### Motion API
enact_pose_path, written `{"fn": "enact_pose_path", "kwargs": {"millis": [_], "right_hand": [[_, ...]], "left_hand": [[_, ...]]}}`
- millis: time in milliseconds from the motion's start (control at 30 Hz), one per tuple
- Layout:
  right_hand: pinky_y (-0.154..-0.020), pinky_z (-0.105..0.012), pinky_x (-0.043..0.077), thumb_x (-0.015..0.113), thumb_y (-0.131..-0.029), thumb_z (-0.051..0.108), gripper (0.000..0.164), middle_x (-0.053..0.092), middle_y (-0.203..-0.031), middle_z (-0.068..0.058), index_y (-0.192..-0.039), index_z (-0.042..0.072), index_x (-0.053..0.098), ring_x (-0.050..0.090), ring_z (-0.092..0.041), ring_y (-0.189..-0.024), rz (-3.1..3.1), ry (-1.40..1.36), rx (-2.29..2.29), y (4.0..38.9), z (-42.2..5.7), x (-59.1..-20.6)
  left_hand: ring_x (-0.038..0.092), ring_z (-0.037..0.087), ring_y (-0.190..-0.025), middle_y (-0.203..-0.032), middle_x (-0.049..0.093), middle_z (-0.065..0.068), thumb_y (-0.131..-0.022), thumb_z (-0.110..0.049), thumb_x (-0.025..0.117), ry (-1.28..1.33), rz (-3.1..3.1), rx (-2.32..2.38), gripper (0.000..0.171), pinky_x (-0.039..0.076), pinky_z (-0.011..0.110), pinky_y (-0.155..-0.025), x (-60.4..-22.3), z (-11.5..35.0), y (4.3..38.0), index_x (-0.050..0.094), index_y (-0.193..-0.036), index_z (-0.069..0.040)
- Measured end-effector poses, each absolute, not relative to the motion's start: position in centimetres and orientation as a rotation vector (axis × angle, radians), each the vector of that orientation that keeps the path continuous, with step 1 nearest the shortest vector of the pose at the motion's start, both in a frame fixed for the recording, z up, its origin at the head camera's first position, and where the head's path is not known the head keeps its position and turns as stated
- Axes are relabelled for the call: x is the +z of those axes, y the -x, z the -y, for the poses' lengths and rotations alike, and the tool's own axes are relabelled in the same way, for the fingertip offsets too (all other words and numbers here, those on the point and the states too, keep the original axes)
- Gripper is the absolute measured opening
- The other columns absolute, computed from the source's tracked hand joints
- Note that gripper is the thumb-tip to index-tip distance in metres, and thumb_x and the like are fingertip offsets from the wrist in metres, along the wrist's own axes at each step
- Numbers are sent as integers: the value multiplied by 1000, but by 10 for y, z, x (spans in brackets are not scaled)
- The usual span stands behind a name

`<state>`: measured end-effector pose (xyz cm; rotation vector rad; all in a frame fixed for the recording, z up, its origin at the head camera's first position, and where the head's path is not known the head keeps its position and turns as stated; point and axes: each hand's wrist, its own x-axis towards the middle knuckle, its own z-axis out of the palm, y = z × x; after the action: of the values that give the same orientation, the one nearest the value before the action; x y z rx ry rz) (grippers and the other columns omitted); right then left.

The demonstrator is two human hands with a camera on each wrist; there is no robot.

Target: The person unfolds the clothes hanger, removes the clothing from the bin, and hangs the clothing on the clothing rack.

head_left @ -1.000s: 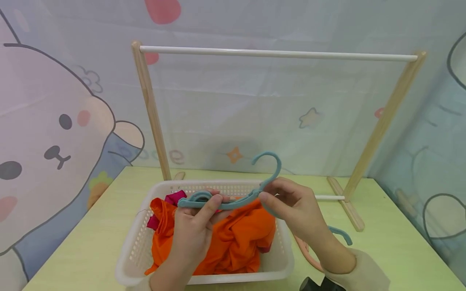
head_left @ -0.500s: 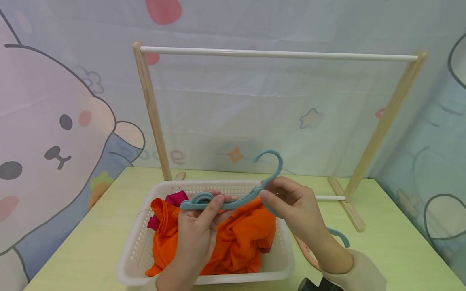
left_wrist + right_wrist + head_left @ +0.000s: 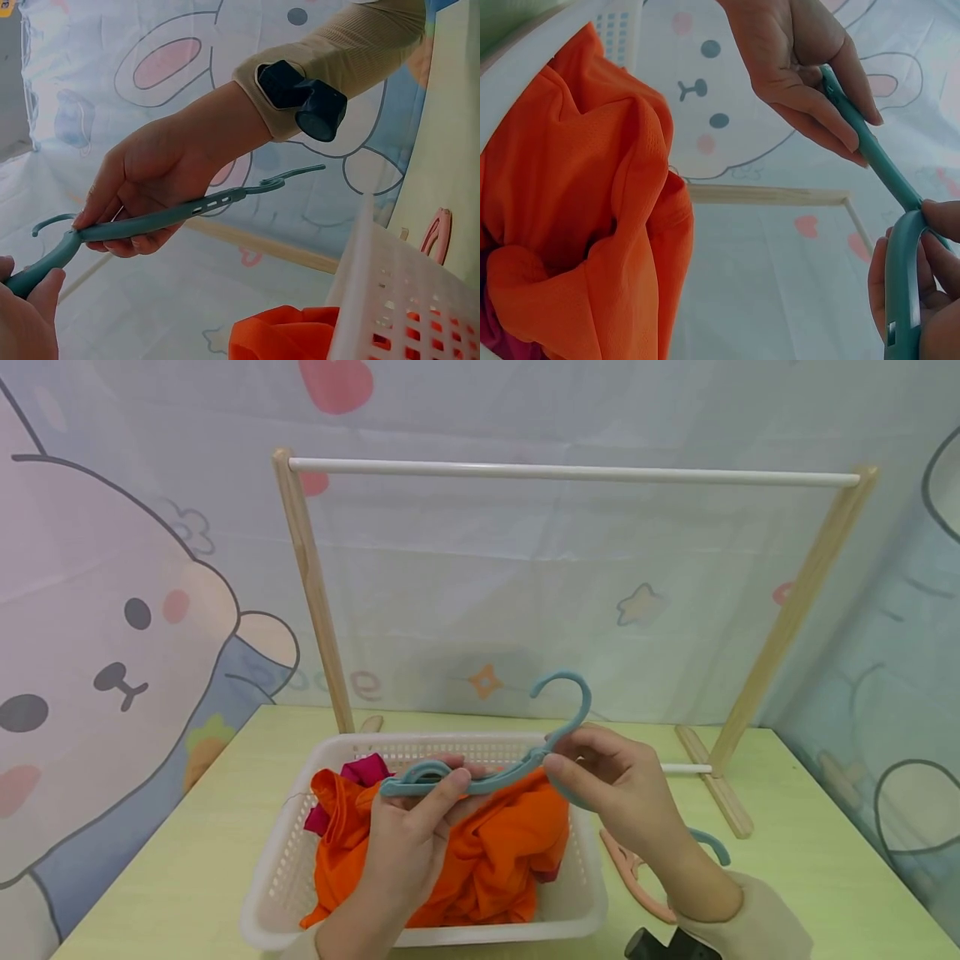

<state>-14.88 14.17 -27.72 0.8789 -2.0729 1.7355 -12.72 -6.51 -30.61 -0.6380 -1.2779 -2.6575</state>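
Observation:
A teal plastic clothes hanger (image 3: pixel 504 778) is held over the basket, its curved hook pointing up. My left hand (image 3: pixel 408 843) pinches one arm of it between thumb and fingers. Close to the base of the hook, my right hand (image 3: pixel 626 789) pinches the hanger near its central joint. The other arm drops down behind the right fingers and is partly hidden in the head view. In the left wrist view, the right hand (image 3: pixel 161 176) grips the hanger (image 3: pixel 142 223). The right wrist view has the left hand (image 3: pixel 802 71) on the far arm.
Below is a white perforated basket (image 3: pixel 495 937) holding an orange garment (image 3: pixel 502 868) and magenta cloth (image 3: pixel 366 770). Right of it lie a peach hanger (image 3: pixel 633 881) and another teal hanger (image 3: pixel 712 842), partly hidden by the forearm. A wooden rack with a white rod (image 3: pixel 570 471) stands behind.
Both hands and the teal hanger have shifted slightly to the right, keeping the same grips. More of the peach hanger shows beside the right forearm.

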Motion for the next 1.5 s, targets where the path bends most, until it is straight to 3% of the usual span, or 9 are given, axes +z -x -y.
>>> {"fn": "enact_pose_path", "kwargs": {"millis": [433, 600, 733, 933, 1200, 1500], "right_hand": [[-66, -22, 54, 65, -89, -2, 7, 65, -84, 8, -96, -2, 66, 62, -10, -70, 2115, -856, 1709, 149, -151, -277], [-67, -23, 55, 64, -89, -2, 7, 67, -85, 7, -96, -2, 66, 64, -11, -72, 2134, -890, 1698, 149, -154, -278], [-68, -24, 55, 64, -90, -1, 6, 67, -86, 7, -95, 1, 66, 65, -13, -73, 2153, -921, 1671, 149, -157, -278], [-69, -23, 55, 64, -89, -4, 9, 65, -88, 6, -93, 2, 67, 63, -13, -76, 2145, -1023, 1594, 150, -161, -281], [-68, -25, 56, 65, -87, -6, 12, 65, -90, 4, -93, 4, 68, 61, -13, -76, 2144, -1107, 1512, 150, -162, -283], [-66, -25, 56, 66, -85, -9, 18, 65, -87, -2, -92, 8, 68, 61, -12, -75, 2138, -1175, 1437, 151, -161, -285]], "left_hand": [[69, 16, -94, -99, 71, 1, -96, -2, 57, 761, 1495, -2588, 19, 53, 34, -87, -306, 86, 129, 69, -105, -13], [68, 14, -90, -95, 72, -1, -91, -3, 65, 597, 1753, -2524, 18, 55, 30, -87, -300, 92, 128, 72, -100, -17], [65, 16, -85, -90, 71, -2, -86, -8, 72, 476, 2013, -2408, 15, 56, 28, -83, -295, 97, 130, 72, -101, -11], [64, 15, -77, -90, 70, 2, -82, -11, 77, 560, 2266, -2194, 34, 56, 24, -75, -290, 103, 132, 65, -107, 9], [66, 19, -78, -92, 69, 10, -82, -11, 77, 714, 2511, -1921, 27, 57, 25, -73, -285, 106, 137, 69, -102, 5], [64, 13, -74, -83, 71, 4, -82, -12, 77, 825, 2670, -1678, 22, 56, 24, -68, -278, 105, 139, 72, -99, 1]]}}
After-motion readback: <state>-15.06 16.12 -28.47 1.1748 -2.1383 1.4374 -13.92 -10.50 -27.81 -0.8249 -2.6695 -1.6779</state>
